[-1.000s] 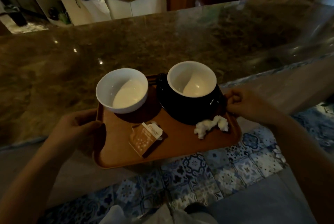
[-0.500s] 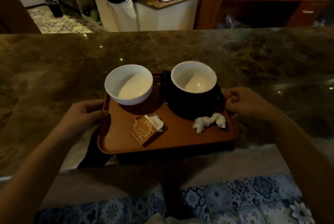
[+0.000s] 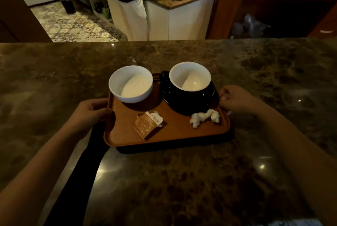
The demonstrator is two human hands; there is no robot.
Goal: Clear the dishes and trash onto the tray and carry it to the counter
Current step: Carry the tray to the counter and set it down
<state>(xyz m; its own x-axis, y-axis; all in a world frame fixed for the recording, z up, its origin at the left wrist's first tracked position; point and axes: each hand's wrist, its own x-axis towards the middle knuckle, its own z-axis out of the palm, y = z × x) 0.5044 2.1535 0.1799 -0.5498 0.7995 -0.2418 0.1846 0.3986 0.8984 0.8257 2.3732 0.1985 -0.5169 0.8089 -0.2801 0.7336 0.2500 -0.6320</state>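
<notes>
Head view: tray (image 3: 175,134) loaded, over the desk (image 3: 182,180), nearly set down; left hand (image 3: 91,114) and right hand (image 3: 235,99) each grip closed on its rim; release left.

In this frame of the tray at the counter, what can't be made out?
- Whether the tray rests on the counter: head view, shadow hides its underside.
- Left hand fingers: under the tray's rim.
- Saucer under the black cup: mostly covered by the cup.
- Sachet lettering: too small, dim.
- Right hand grip: fist hides the rim.
</notes>
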